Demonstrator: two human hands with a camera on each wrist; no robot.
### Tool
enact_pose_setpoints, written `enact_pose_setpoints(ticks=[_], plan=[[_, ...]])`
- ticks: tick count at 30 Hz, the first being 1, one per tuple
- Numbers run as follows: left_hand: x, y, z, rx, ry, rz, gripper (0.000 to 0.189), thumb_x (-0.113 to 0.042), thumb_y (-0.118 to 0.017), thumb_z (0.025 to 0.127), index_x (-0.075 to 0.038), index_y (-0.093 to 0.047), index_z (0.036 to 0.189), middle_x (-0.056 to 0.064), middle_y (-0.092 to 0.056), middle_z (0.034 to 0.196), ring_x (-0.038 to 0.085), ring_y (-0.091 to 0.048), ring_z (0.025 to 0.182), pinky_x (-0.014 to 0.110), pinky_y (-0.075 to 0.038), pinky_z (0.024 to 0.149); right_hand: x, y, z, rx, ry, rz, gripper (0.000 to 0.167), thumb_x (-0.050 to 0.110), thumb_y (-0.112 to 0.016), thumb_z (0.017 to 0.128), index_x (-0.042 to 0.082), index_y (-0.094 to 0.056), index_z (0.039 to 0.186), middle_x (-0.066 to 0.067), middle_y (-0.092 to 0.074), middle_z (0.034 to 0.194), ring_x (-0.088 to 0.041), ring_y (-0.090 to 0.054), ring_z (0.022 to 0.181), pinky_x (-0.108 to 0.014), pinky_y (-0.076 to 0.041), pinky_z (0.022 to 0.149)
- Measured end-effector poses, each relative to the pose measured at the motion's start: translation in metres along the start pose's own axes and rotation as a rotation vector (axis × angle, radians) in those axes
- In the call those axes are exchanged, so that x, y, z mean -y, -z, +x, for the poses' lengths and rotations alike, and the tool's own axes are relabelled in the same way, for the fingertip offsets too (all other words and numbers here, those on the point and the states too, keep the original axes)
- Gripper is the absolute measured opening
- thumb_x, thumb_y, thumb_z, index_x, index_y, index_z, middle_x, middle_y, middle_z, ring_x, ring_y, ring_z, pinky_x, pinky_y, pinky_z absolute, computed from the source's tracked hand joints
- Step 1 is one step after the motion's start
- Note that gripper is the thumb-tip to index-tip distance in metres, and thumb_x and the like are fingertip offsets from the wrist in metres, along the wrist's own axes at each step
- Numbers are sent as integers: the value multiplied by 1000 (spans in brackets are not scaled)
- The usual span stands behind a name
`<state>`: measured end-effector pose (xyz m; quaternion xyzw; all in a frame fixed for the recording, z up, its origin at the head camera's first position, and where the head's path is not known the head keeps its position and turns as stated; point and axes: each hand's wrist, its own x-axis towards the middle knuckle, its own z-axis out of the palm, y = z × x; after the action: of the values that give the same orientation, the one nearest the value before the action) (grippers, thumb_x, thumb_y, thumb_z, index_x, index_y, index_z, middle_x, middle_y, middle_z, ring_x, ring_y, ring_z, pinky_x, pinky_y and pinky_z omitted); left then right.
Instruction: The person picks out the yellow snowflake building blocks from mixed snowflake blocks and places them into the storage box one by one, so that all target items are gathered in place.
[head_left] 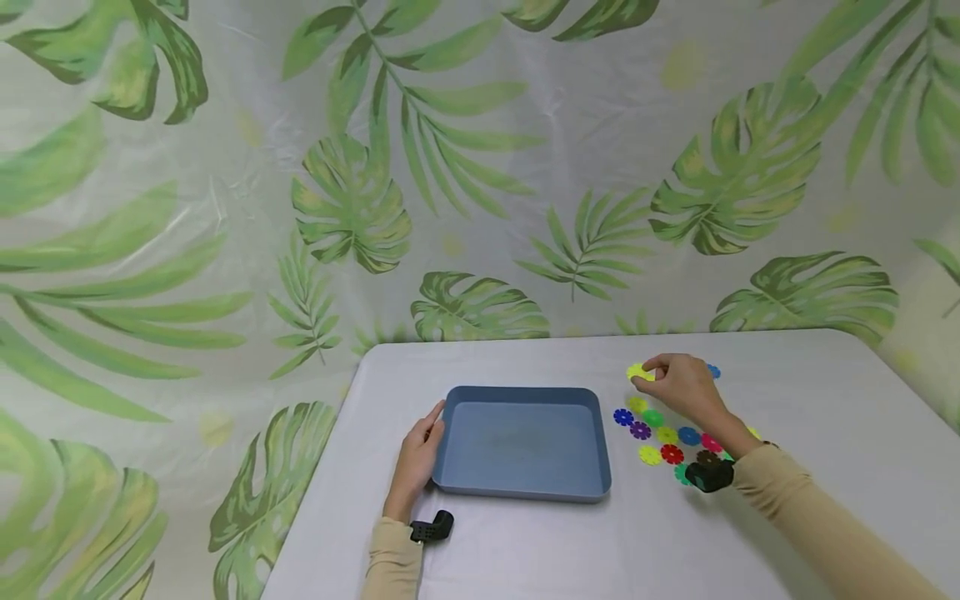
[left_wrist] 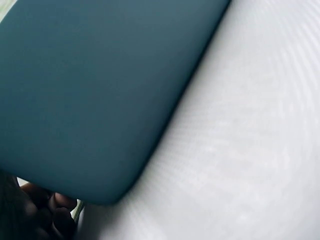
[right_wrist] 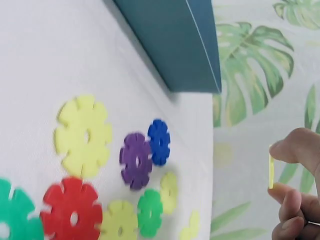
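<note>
1 notched yellow disc [right_wrist: 271, 170] is pinched between the thumb and a fingertip of the right hand [head_left: 684, 388]; from the right wrist we see it edge-on against the leaf-printed backdrop [head_left: 487, 233]. That hand reaches over the far part of the white table [head_left: 517, 550], to the right of the shallow blue-grey tray [head_left: 525, 450]. We find nothing lying in the tray. At its left side the left hand [head_left: 415, 462] touches the wall, but we cannot tell whether its fingers grip there or merely rest.

More notched discs lie on the cloth right of the tray, under and around the right forearm. Nearest the tray we see a dark blue disc [head_left: 623, 417] with a purple disc [head_left: 640, 431] just beside it. A green disc [head_left: 652, 418] is a little farther right; closer to us, a red disc [head_left: 672, 454] sits near a yellow one. Farther right we make out a brown disc [head_left: 707, 457], near the black wrist camera [head_left: 710, 476] on the right arm. Past the right hand, another blue disc [head_left: 714, 372] shows only partly.
</note>
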<state>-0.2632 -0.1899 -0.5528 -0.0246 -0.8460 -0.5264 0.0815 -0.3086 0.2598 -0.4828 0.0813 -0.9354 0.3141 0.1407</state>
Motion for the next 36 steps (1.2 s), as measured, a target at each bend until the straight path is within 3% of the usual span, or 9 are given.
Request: enact_pose_setpoints(ticks=[10, 22, 36], plan=[[2, -2, 1, -5, -16, -5, 42, -28, -49, 109, -21, -53, 150, 3, -51, 89, 19, -46, 81, 38, -36, 77, 30, -21, 16, 48, 23, 33, 32, 27, -82, 84, -1, -77, 98, -2, -53, 65, -19, -45, 54, -31, -39, 50], [-1, -1, -1, -4, 11, -7, 41, -28, -48, 109, -26, -52, 150, 4, -49, 87, 20, -43, 77, 38, -35, 75, 58, -38, 29, 78, 87, 39, 32, 25, -83, 82, -2, -77, 98, -1, -54, 65, -17, -45, 55, -31, -36, 53], [-1, 1, 0, -11, -15, 3, 41, -25, -48, 109, -19, -53, 150, 3, -51, 88, 18, -45, 79, 37, -37, 75, 92, -64, 36, 99, 175, 50, 29, 25, -83, 80, 0, -78, 94, 1, -56, 64, -14, -48, 55, -32, -39, 56]])
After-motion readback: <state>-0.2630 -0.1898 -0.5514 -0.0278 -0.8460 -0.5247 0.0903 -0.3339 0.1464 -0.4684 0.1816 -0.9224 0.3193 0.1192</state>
